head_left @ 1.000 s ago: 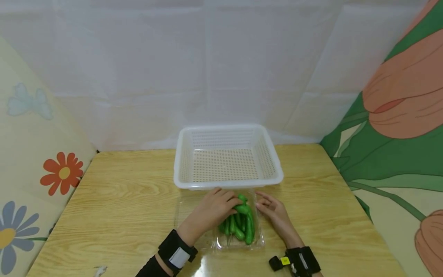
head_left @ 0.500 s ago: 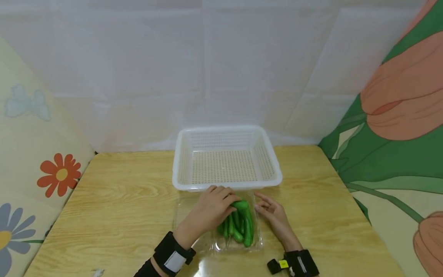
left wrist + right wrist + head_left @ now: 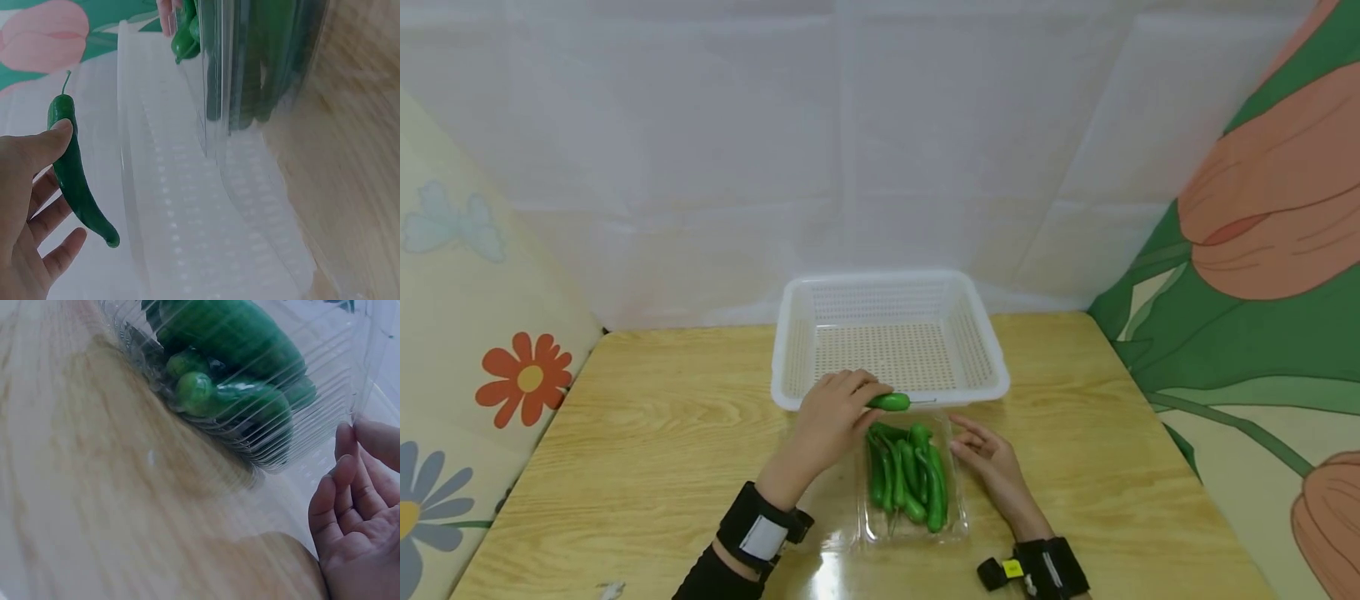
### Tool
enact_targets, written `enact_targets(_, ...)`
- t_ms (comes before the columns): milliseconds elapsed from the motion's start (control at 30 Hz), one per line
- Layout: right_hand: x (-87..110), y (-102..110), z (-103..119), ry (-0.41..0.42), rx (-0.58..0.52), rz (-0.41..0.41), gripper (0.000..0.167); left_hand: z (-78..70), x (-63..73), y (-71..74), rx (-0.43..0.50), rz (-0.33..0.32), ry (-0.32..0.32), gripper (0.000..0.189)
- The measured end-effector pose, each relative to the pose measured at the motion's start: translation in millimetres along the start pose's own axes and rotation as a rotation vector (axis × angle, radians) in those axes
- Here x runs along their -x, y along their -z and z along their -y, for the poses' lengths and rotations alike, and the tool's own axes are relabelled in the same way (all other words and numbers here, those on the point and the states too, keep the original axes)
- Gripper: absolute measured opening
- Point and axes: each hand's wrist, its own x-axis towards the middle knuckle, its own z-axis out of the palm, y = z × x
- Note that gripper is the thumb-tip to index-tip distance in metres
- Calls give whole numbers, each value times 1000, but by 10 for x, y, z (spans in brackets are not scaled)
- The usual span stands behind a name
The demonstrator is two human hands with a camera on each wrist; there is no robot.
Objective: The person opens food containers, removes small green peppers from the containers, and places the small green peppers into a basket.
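Note:
My left hand (image 3: 831, 425) pinches a green chili pepper (image 3: 891, 402) between thumb and fingers, over the front rim of a white basket. In the left wrist view that chili pepper (image 3: 74, 169) has a thin stem pointing up and a slightly curved body. Below it, several more green chili peppers (image 3: 910, 475) lie in a clear plastic box (image 3: 917, 538). At the box's right side is my right hand (image 3: 996, 471); the right wrist view shows its thumb and index finger pinching the rim of the ribbed box (image 3: 312, 440).
Right behind the box stands the white perforated basket (image 3: 880, 278), with no peppers visible inside. The box's clear lid (image 3: 841, 525) lies flat to the left, partly under my left arm. A small white scrap (image 3: 612, 591) is at the wooden table's front left.
My left hand has come up out of the box and away from me with one chili pepper, uncovering those below. The right hand has stayed at the box's rim.

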Motion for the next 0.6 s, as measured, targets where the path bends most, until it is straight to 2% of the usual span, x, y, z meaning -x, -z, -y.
enact_targets(200,-1,2,1,-7,-3,-4,46,133,19,50,30,-2,81,32)
enact_targets(367,-10,2,14,-15,5,-18,45,195,33,78,56,-54,144,30)
enact_targets(467,-12,-1,20,-16,7,-19,45,226,54,92,50,-75,176,29)
enact_targets(600,-1,-10,19,-22,4,-19,45,269,91,106,20,-73,208,29)
